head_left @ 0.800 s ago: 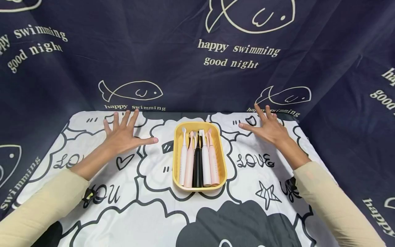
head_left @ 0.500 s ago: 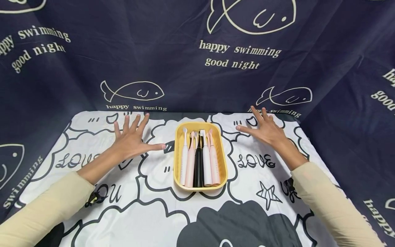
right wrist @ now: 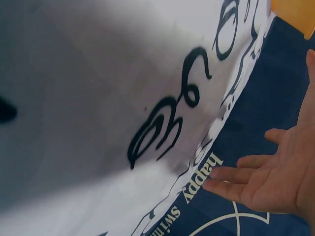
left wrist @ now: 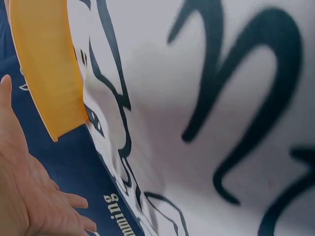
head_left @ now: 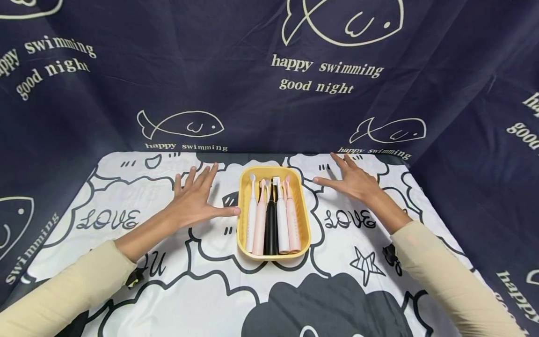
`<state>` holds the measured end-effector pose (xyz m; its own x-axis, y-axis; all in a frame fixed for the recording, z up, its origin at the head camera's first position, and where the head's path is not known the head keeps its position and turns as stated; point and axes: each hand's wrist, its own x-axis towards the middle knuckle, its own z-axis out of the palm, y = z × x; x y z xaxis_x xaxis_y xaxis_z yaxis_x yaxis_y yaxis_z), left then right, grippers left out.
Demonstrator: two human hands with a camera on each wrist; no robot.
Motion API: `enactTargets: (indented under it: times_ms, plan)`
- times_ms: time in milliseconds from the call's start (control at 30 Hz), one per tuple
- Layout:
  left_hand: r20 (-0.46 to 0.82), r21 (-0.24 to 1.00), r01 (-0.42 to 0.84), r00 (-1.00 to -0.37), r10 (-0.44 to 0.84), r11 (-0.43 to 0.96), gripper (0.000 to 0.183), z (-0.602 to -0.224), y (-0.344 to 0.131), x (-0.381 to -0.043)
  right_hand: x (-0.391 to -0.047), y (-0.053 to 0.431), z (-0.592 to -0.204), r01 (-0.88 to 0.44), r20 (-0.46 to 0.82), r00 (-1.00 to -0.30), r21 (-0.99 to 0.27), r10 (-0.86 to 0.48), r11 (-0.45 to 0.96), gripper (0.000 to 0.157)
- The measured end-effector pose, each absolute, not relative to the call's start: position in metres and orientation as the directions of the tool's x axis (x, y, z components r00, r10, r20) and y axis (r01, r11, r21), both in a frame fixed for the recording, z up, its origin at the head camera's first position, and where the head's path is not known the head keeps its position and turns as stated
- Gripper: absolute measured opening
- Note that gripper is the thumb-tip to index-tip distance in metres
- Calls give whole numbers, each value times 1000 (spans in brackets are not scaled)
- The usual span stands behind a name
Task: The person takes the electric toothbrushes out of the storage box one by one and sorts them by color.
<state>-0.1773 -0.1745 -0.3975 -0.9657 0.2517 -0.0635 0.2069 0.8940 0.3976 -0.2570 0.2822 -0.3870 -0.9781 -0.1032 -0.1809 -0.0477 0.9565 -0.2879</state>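
Note:
In the head view a yellow tray (head_left: 305,234) stands mid-table with several electric toothbrushes lying side by side in it. Among them are a white toothbrush (head_left: 251,227) at the left, a black toothbrush (head_left: 271,229) in the middle and a pink toothbrush (head_left: 292,229) at the right. My left hand (head_left: 191,206) is spread to the left of the tray, its thumb tip near or at the rim; contact cannot be told. My right hand (head_left: 355,182) hovers with spread fingers to the right of the tray, apart from it. Neither hand holds anything.
A white cloth (head_left: 168,304) with black cartoon outlines and lettering covers the table. Behind it and along both sides hangs a navy curtain (head_left: 252,93) printed with fish and words. In the left wrist view the tray's outer wall (left wrist: 49,69) shows at upper left.
Both hands have moved inward toward the tray, the left one further than the right, and both have come slightly nearer the wearer. The tray and toothbrushes have stayed in place.

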Motion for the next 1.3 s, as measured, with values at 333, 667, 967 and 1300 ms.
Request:
enactTargets:
  times_ms: [333, 667, 967, 1300]
  plan:
    - [-42, 428, 241, -957, 286, 871, 151, -400, -159, -164, -248, 263, -383, -108, -146, -974, -369, -172, 923, 119]
    - [-20, 452, 267, -951, 309, 851, 154, -398, -143, -155, -236, 250, -374, -143, -101, -969, -521, -227, 842, 104]
    - [-10, 480, 285, -944, 330, 830, 155, -398, -123, -144, -228, 238, -374, -100, -120, -969, -614, -217, 783, 94]
    - [-15, 597, 277, -934, 356, 753, 166, -404, -107, -134, -218, 230, -378, -89, -119, -967, -674, -227, 733, 87]
